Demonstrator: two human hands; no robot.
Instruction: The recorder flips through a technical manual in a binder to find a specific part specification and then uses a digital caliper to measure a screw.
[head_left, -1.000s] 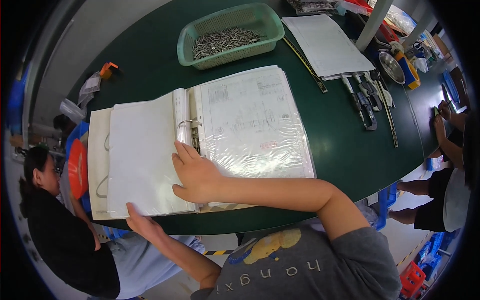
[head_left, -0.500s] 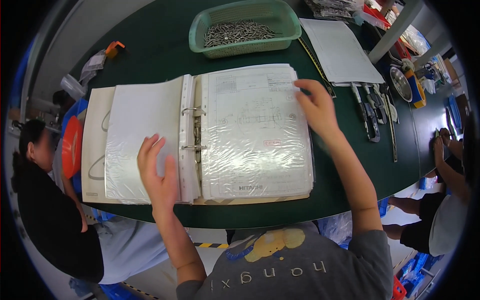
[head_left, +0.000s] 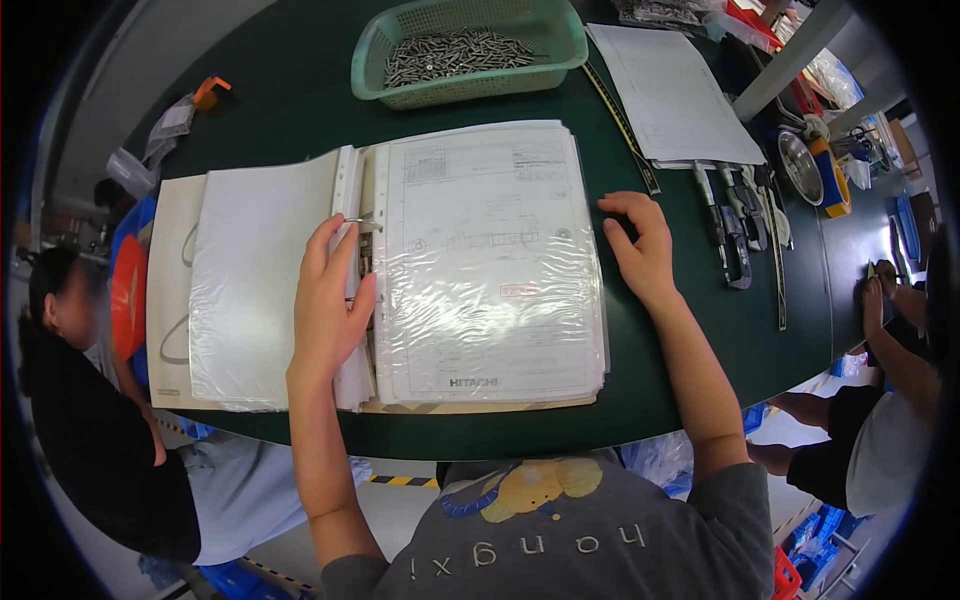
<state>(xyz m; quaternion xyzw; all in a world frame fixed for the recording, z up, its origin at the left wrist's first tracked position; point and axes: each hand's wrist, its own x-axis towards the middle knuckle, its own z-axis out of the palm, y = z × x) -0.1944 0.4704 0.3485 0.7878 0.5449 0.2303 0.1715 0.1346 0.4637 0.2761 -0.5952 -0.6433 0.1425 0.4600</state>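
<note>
An open ring binder (head_left: 172,290) lies on the green table in front of me. Its right side carries a stack of drawing sheets in clear sleeves (head_left: 480,310); on its left side are turned-over sleeved pages (head_left: 262,290). My left hand (head_left: 328,295) is over the inner edge of the turned pages, beside the metal rings, fingers stretched out and thumb apart. It partly hides the rings, and whether it presses on the pages I cannot tell. Just off the right edge of the sheets, my right hand (head_left: 640,245) hovers or rests with loosely bent fingers, holding nothing.
Beyond the binder stands a green plastic basket (head_left: 470,85) of small metal pins. To the right are loose papers (head_left: 675,95), a tape-like ruler (head_left: 622,130), micrometers (head_left: 735,235) and a metal bowl (head_left: 800,168). One person (head_left: 100,420) sits at left; another works far right.
My left hand has moved right and forward from above the turned pages to the rings. My right hand has come off the sheet's upper right corner, slightly lower. The view has shifted a little.
</note>
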